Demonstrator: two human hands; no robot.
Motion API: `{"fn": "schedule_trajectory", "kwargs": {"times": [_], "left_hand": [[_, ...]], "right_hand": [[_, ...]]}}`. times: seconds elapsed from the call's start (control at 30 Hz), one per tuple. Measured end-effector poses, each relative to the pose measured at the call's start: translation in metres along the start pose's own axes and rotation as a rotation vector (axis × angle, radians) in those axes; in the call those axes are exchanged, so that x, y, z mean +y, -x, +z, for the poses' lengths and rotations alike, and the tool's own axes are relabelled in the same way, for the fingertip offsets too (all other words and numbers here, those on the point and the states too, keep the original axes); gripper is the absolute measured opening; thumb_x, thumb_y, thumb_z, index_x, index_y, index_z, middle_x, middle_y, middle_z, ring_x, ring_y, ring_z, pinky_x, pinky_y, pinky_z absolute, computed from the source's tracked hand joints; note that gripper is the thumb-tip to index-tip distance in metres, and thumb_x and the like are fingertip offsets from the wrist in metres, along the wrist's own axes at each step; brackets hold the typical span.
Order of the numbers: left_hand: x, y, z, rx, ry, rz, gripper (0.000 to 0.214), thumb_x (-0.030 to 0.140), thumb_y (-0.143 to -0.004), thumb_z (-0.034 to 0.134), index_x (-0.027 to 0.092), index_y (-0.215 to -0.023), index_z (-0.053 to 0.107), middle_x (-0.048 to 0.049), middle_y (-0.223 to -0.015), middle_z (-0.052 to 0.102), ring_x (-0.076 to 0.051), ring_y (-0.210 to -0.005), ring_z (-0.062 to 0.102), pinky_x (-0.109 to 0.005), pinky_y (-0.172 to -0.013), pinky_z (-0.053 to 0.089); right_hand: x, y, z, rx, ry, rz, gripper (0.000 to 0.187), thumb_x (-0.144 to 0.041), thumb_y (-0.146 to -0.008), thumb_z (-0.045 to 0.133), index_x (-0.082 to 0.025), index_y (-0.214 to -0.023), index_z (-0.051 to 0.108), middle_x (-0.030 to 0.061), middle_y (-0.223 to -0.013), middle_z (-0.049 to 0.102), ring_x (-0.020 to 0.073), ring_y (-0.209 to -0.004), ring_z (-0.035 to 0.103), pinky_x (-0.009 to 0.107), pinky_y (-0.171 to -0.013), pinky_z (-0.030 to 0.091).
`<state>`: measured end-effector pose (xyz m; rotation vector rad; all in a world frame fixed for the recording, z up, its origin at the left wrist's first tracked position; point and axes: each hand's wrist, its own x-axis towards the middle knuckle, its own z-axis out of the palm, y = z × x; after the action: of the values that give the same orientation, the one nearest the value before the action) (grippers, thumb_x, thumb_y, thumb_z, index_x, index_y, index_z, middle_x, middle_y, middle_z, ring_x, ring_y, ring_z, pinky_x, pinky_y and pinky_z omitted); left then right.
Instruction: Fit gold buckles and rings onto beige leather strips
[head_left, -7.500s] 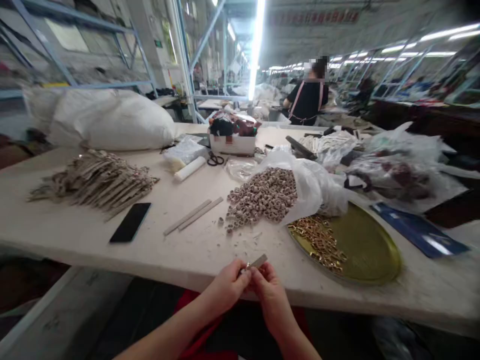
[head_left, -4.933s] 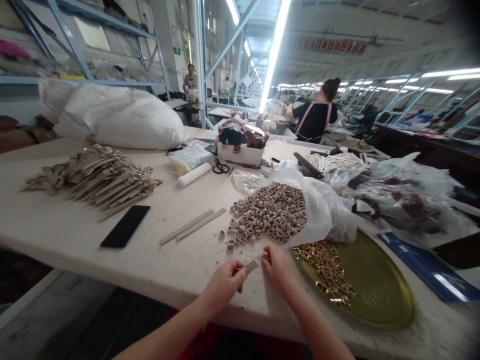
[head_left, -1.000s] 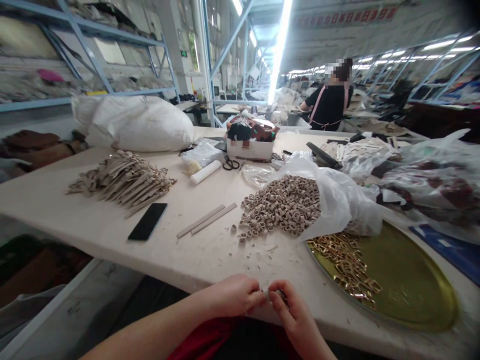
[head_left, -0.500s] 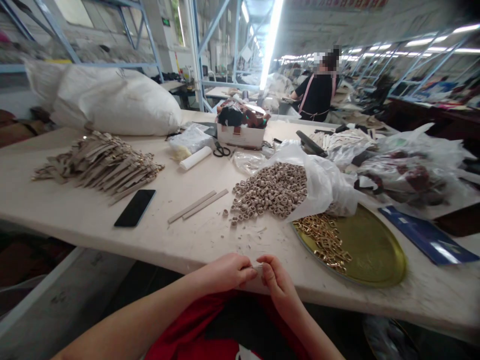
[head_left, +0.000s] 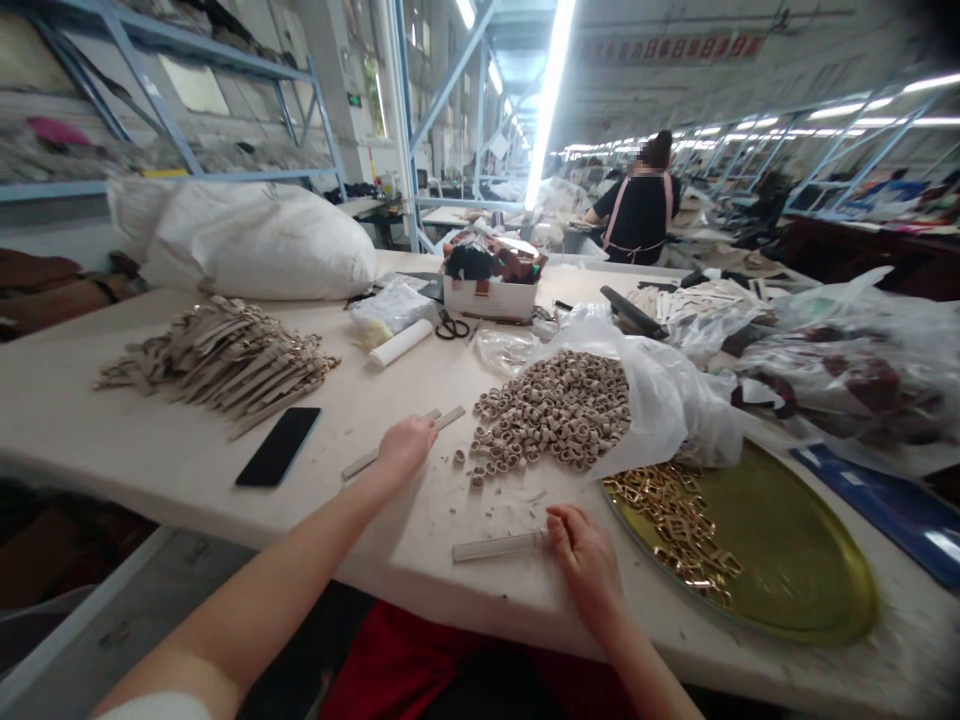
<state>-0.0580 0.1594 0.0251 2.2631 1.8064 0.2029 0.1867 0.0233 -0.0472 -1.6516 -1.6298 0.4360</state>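
Observation:
Two flat grey-beige strips [head_left: 361, 464] lie on the table beyond me. My left hand [head_left: 407, 447] is over them with its fingers closed round one strip, whose far end [head_left: 452, 417] sticks out to the right. Nearer the front edge, my right hand [head_left: 583, 555] pinches the right end of another pale flat strip [head_left: 495, 547], which points left low over the tabletop. Just past my hands spreads a heap of small grey-beige loops [head_left: 555, 410], spilling from a white plastic bag [head_left: 660, 390]. Gold metal buckles [head_left: 686, 525] are piled on a round gold tray [head_left: 806, 560] at right.
A bundle of strips with metal ends [head_left: 232, 360] lies left, near a black phone [head_left: 279, 447]. Scissors [head_left: 451, 325], a white roll [head_left: 401, 343] and a filled box [head_left: 491, 298] stand farther back. A blue folder [head_left: 885, 510] is at right. A person [head_left: 641, 210] works beyond.
My hands were together at the table edge and have parted. The left has reached forward onto the strips; the right has moved slightly right, a pale strip now visible in it. The view has tilted up.

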Motion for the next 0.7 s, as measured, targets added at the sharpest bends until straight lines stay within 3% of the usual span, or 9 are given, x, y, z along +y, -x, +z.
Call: {"fn": "schedule_trajectory", "kwargs": {"times": [0.07, 0.17, 0.3, 0.4, 0.47, 0.57, 0.7], "left_hand": [[-0.017, -0.016, 0.0, 0.007, -0.054, -0.054, 0.019, 0.025, -0.079, 0.049, 0.016, -0.089, 0.062, -0.0105, -0.098, 0.061, -0.022, -0.09, 0.055, -0.027, -0.076, 0.038], [-0.026, -0.026, 0.005, 0.003, -0.086, -0.072, 0.012, 0.024, -0.074, 0.052, 0.015, -0.078, 0.061, -0.0099, -0.091, 0.062, -0.022, -0.086, 0.056, -0.027, -0.074, 0.039], [-0.016, -0.019, 0.005, 0.043, -0.051, -0.038, 0.007, 0.019, -0.072, 0.049, 0.016, -0.074, 0.055, -0.0081, -0.084, 0.061, -0.02, -0.082, 0.056, -0.027, -0.071, 0.039], [-0.003, 0.002, 0.003, 0.081, 0.041, -0.005, 0.008, 0.022, -0.075, 0.044, 0.017, -0.077, 0.049, -0.0046, -0.075, 0.059, -0.017, -0.07, 0.055, -0.026, -0.062, 0.038], [0.007, 0.023, 0.005, 0.026, 0.272, 0.011, 0.006, 0.024, -0.073, 0.044, 0.018, -0.074, 0.045, 0.0001, -0.066, 0.055, -0.014, -0.059, 0.053, -0.023, -0.055, 0.037], [0.027, 0.058, 0.012, -0.243, 0.744, 0.01, 0.02, 0.035, -0.07, 0.051, 0.019, -0.066, 0.04, 0.0076, -0.05, 0.042, -0.009, -0.043, 0.042, -0.02, -0.044, 0.032], [0.053, 0.093, 0.021, -0.421, 1.145, -0.077, 0.032, 0.045, -0.068, 0.055, 0.018, -0.08, 0.044, 0.0087, -0.054, 0.044, -0.005, -0.037, 0.034, -0.018, -0.038, 0.025]], "right_hand": [[0.004, 0.0, 0.0, 0.028, -0.043, 0.031, 0.025, -0.037, -0.086, 0.041, -0.019, -0.09, 0.058, 0.0086, -0.089, 0.059, 0.0233, -0.086, 0.052, 0.036, -0.077, 0.038], [0.001, 0.002, -0.002, 0.039, -0.078, 0.054, 0.021, -0.033, -0.086, 0.043, -0.019, -0.087, 0.057, 0.0069, -0.085, 0.058, 0.0218, -0.082, 0.053, 0.034, -0.075, 0.039], [-0.008, 0.004, -0.003, 0.08, -0.127, 0.078, 0.017, -0.029, -0.085, 0.044, -0.019, -0.086, 0.057, 0.0053, -0.083, 0.057, 0.0193, -0.079, 0.053, 0.031, -0.072, 0.039], [-0.004, 0.004, -0.006, 0.161, -0.166, 0.102, 0.017, -0.028, -0.085, 0.043, -0.018, -0.09, 0.055, 0.0043, -0.083, 0.057, 0.0166, -0.074, 0.053, 0.028, -0.067, 0.042], [0.006, 0.001, -0.016, 0.241, -0.108, 0.098, 0.018, -0.028, -0.085, 0.041, -0.018, -0.091, 0.054, 0.0039, -0.082, 0.057, 0.0157, -0.072, 0.054, 0.027, -0.065, 0.043], [0.027, -0.01, -0.043, 0.32, 0.081, 0.099, 0.018, -0.028, -0.084, 0.041, -0.016, -0.089, 0.054, 0.0053, -0.08, 0.057, 0.017, -0.07, 0.054, 0.029, -0.065, 0.044], [0.04, -0.028, -0.072, 0.278, 0.204, 0.072, 0.017, -0.026, -0.081, 0.044, -0.014, -0.083, 0.057, 0.0086, -0.079, 0.057, 0.021, -0.073, 0.053, 0.035, -0.07, 0.042]]}}
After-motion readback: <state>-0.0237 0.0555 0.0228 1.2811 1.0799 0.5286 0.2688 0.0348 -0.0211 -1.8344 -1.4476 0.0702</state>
